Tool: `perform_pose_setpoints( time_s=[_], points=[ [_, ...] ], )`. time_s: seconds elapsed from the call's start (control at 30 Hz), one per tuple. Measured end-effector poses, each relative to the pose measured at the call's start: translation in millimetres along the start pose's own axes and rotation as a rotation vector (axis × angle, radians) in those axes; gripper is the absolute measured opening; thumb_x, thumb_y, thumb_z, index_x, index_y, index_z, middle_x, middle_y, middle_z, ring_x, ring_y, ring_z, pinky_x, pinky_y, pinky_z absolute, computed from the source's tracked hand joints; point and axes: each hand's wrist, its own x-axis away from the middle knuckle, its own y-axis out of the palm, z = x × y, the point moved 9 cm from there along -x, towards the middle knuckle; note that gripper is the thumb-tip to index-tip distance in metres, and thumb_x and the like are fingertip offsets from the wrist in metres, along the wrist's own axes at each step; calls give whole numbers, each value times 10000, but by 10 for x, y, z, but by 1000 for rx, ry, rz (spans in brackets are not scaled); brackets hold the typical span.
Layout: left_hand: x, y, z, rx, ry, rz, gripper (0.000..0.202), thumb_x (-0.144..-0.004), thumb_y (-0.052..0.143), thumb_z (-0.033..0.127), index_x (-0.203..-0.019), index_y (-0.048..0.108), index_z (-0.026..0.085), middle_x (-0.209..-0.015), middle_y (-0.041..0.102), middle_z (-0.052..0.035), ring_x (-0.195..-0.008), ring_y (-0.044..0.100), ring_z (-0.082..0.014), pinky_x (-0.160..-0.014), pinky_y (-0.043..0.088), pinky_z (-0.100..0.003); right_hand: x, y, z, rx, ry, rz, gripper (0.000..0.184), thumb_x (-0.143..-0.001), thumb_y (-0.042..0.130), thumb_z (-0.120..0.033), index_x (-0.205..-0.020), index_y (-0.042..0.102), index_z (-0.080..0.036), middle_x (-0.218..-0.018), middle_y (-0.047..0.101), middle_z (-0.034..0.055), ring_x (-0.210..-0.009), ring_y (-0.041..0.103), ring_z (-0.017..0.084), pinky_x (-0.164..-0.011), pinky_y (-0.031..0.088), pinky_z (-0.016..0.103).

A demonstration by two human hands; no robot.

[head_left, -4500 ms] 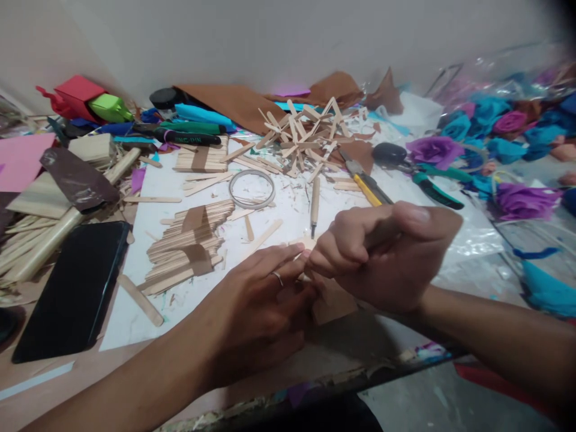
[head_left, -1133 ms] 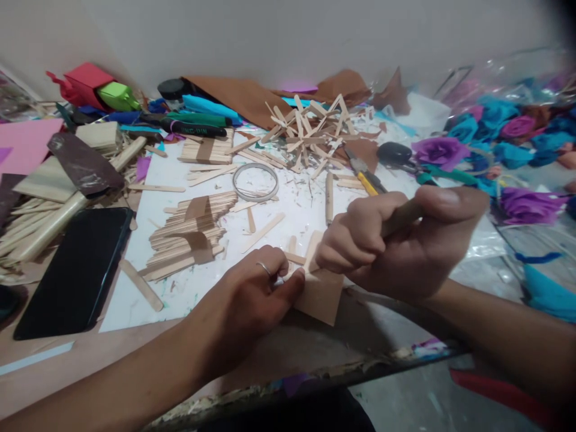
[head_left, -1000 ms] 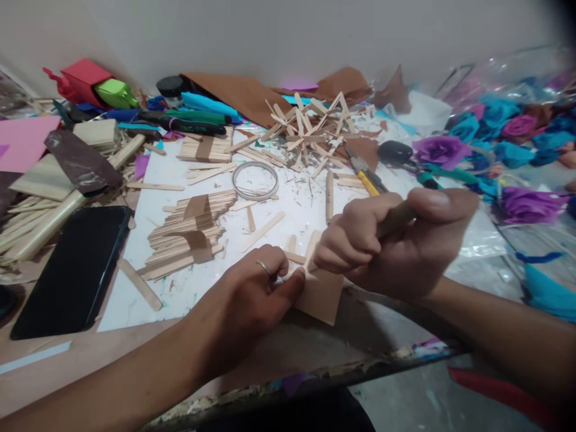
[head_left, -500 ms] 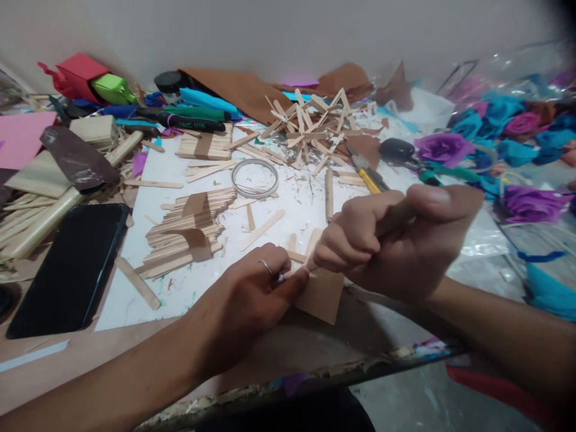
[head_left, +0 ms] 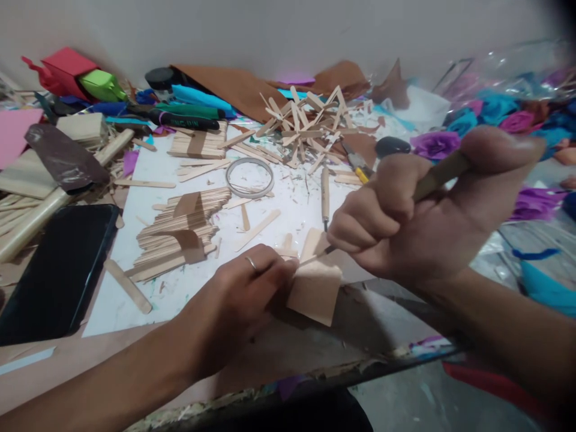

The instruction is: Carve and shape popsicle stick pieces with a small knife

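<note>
My right hand (head_left: 405,216) is closed around a wooden-handled carving tool (head_left: 441,177), the thumb over the end of its handle. The tool's thin metal shaft slants down towards the fingertips of my left hand (head_left: 247,282). My left hand, with a ring on one finger, is closed in a pinch; what it grips is hidden behind the fingers. Just right of these fingertips lies a tan square piece (head_left: 315,294) near the table edge, and a pale craft stick (head_left: 314,243) shows behind it. Another wooden-handled tool (head_left: 324,195) lies farther back.
Bundled craft sticks (head_left: 180,228) and a tape ring (head_left: 249,178) lie on the white sheet (head_left: 121,282). A heap of loose sticks (head_left: 306,120) is at the back. A black phone (head_left: 58,270) is left; a yellow cutter (head_left: 360,171) and paper flowers (head_left: 434,144) are right.
My right hand has moved right and up, away from my left fingertips, so the tool's shaft now shows between them. My left hand stays nearly in place; the view has shifted slightly.
</note>
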Motion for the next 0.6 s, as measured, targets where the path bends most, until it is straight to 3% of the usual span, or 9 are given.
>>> perform_pose_setpoints(
  time_s=[0.07,0.17,0.37,0.43,0.6],
  points=[
    [-4,-3,95,-49,133,-42,280,-1040,493,323,-860,687,231,-910,684,-43,-774,619,-176,-704,466,-319,21,-4,59,-15,45,17,671,-940,600,-603,-522,263,-200,-433,209,-76,-404,165,71,-442,205,268],
    [-13,34,84,-115,141,-115,236,-1022,519,281,-892,708,231,-914,679,-53,-755,608,-178,-660,447,-310,52,-6,138,-33,91,27,613,-925,645,-569,-530,340,-213,-450,243,-72,-426,177,89,-466,217,291],
    [-6,56,-74,32,19,-3,271,-1029,544,417,-912,698,228,-798,613,-21,-659,532,-154,-598,412,-300,50,33,194,-97,67,-16,560,-918,607,-561,-533,386,-220,-452,285,-70,-406,200,84,-460,221,284],
    [-6,118,-127,100,-45,-56,289,-1010,573,465,-893,689,228,-792,618,-19,-648,530,-149,-595,422,-293,44,35,234,-82,102,-3,572,-929,592,-561,-522,374,-221,-447,282,-69,-408,200,87,-460,217,286],
    [-44,37,-76,187,-90,-63,306,-970,602,508,-870,674,229,-780,619,-20,-658,544,-149,-588,415,-275,36,20,305,-100,153,26,601,-894,649,-543,-499,333,-218,-417,253,-74,-402,176,82,-452,193,284]
  ],
)
